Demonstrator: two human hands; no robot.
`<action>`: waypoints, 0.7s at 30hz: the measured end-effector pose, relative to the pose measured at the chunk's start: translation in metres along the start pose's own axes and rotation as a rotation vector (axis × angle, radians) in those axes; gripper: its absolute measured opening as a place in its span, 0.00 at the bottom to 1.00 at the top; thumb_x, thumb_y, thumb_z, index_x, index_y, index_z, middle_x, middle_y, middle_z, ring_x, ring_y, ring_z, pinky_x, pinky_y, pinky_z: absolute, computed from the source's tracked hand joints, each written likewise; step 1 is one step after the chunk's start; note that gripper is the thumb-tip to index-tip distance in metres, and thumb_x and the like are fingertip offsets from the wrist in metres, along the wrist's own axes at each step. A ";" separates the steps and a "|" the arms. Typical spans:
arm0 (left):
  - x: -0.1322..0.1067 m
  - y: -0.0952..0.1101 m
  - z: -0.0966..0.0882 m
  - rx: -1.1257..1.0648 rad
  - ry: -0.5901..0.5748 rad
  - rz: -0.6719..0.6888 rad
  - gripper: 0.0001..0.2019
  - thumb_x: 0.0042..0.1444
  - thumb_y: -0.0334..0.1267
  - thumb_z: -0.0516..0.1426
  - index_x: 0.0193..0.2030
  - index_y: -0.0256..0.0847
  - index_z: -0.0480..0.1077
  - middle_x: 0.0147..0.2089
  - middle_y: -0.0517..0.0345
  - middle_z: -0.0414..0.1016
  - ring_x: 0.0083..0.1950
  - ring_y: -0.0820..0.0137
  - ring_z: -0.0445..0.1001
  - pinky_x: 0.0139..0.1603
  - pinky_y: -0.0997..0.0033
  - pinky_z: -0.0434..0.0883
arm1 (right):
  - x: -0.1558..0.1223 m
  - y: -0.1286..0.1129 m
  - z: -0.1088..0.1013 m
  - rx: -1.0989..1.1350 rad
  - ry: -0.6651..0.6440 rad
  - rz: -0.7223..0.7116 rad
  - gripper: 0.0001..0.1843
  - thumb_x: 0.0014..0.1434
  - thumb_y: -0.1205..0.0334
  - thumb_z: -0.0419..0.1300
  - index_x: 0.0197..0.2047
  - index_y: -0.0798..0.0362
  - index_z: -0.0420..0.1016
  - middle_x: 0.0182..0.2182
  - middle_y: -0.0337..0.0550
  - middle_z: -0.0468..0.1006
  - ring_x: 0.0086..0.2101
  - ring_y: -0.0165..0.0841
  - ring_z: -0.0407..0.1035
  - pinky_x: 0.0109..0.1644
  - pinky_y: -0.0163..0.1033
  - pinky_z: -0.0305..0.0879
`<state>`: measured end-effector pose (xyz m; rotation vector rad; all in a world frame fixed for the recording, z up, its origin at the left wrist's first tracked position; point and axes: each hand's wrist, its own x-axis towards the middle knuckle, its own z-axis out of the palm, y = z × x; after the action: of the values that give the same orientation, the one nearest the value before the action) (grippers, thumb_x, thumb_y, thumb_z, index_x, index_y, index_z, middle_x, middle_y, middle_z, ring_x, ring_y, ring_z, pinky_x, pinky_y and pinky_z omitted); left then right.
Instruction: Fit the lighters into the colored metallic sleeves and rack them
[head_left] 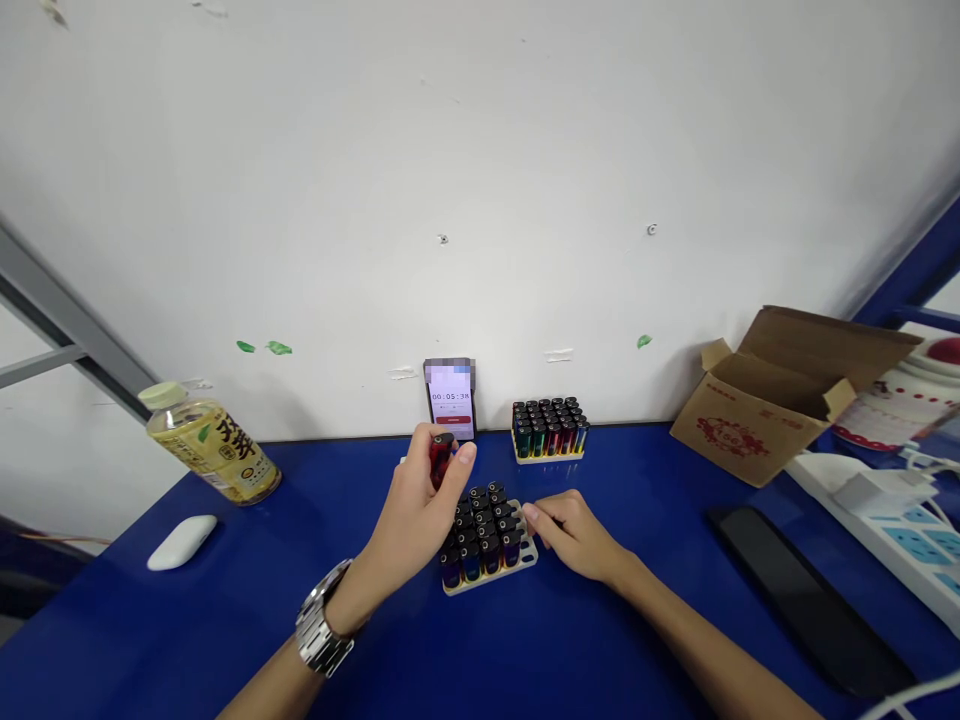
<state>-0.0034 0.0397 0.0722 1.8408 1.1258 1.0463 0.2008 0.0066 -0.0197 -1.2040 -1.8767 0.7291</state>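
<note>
My left hand [420, 510], with a metal watch at the wrist, is closed around a red lighter [441, 455]. It holds the lighter above the far left side of a white holed tray [491, 577]. Rows of dark-topped lighters [484, 525] stand upright in that tray; some are hidden behind my left hand. Along the tray's right side a few empty holes show. There my right hand [574, 535] rests on the blue table, its fingers curled and their tips pinching the tray's right edge.
A second tray of colourful lighters [550, 430] stands near the wall. Behind my left hand a phone [451, 395] showing a timer leans on the wall. A bottle [214, 450] and white case [182, 542] are left; an open carton [750, 400], black phone [810, 600] and power strip [892, 530] are right.
</note>
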 end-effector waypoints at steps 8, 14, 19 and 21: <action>-0.003 0.003 0.000 0.119 0.051 0.019 0.17 0.56 0.44 0.50 0.20 0.43 0.48 0.18 0.69 0.44 0.21 0.77 0.46 0.22 0.74 0.48 | 0.001 -0.003 0.000 -0.019 -0.016 0.005 0.29 0.66 0.49 0.45 0.15 0.52 0.51 0.14 0.34 0.54 0.17 0.24 0.46 0.23 0.34 0.44; -0.003 0.010 -0.002 0.166 0.065 -0.004 0.15 0.53 0.43 0.50 0.21 0.44 0.48 0.18 0.70 0.44 0.20 0.78 0.46 0.21 0.75 0.48 | 0.001 -0.004 0.000 -0.037 -0.018 0.012 0.27 0.65 0.52 0.47 0.17 0.52 0.46 0.16 0.32 0.47 0.18 0.24 0.43 0.23 0.34 0.40; -0.005 0.011 -0.002 0.176 0.018 0.014 0.16 0.54 0.44 0.48 0.20 0.45 0.47 0.17 0.70 0.45 0.20 0.77 0.47 0.21 0.74 0.48 | 0.001 -0.005 -0.001 -0.044 -0.015 0.020 0.26 0.64 0.52 0.48 0.17 0.51 0.46 0.16 0.32 0.47 0.18 0.24 0.43 0.23 0.34 0.40; -0.006 0.012 -0.002 0.192 0.018 0.034 0.15 0.52 0.42 0.48 0.20 0.45 0.46 0.16 0.70 0.45 0.19 0.77 0.46 0.21 0.74 0.48 | 0.001 -0.005 -0.001 -0.031 -0.016 0.021 0.27 0.64 0.51 0.48 0.17 0.51 0.46 0.16 0.32 0.47 0.18 0.24 0.42 0.23 0.34 0.39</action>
<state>-0.0031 0.0308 0.0817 2.0092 1.2467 1.0055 0.1988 0.0055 -0.0148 -1.2431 -1.8970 0.7251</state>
